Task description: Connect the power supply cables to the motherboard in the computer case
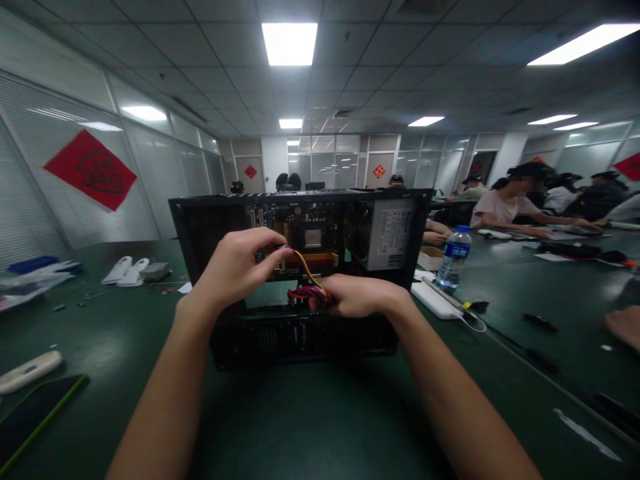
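An opened computer case (305, 340) stands on the green table in front of me, its inside facing me. Within it I see a motherboard (327, 217) with a square chip, and a power supply (391, 233) at the upper right. My left hand (245, 263) pinches the end of a yellow and red power cable (307, 267) before the board. Lower and to the right, my right hand (350, 295) is closed around a bundle of red and dark cables (306, 292). The connector between my left fingertips is mostly hidden.
A water bottle (454, 259) stands right of the case, beside a white power strip (435, 299) and a small box (431, 258). A phone-like dark slab (37, 417) and a white handle-shaped object (30, 372) lie at left. Co-workers (510, 200) sit on the right.
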A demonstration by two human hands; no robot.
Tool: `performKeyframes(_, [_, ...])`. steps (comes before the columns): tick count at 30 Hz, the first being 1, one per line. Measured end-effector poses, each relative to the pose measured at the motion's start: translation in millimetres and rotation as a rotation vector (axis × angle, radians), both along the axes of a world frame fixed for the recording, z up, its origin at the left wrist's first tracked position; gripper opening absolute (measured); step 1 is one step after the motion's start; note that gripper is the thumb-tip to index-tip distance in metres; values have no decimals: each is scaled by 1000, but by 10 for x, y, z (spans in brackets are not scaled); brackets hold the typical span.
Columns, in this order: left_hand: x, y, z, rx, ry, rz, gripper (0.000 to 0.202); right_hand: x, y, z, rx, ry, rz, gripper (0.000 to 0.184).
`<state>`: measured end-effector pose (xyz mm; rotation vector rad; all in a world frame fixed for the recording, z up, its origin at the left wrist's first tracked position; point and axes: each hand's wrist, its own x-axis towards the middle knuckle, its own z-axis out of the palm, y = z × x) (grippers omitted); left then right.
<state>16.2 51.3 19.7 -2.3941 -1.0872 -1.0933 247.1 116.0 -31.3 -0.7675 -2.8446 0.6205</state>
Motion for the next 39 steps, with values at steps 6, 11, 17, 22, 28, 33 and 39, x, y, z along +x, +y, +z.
performKeyframes(6, [19,-210,81,12,42,-10,24,71,-79,149,-170,98,117,45])
performKeyframes(11, [49,-401,153,-18,60,-47,24,96,-63,161,-295,403,118,74])
performKeyframes(17, [71,-526,184,-47,134,-100,22,15,-79,172,-312,818,-184,58])
performKeyframes(22, [96,-477,148,-54,191,-94,20,45,-314,293,-341,912,-88,43])
performKeyframes(28, [158,-379,94,83,196,-99,19,83,-624,418,-265,755,-63,46])
performKeyframes(33, [195,-355,61,199,165,-59,22,137,-612,414,-318,726,-35,55])
performKeyframes(39, [247,-284,-14,233,86,-57,36,198,-572,389,-364,717,-62,54])
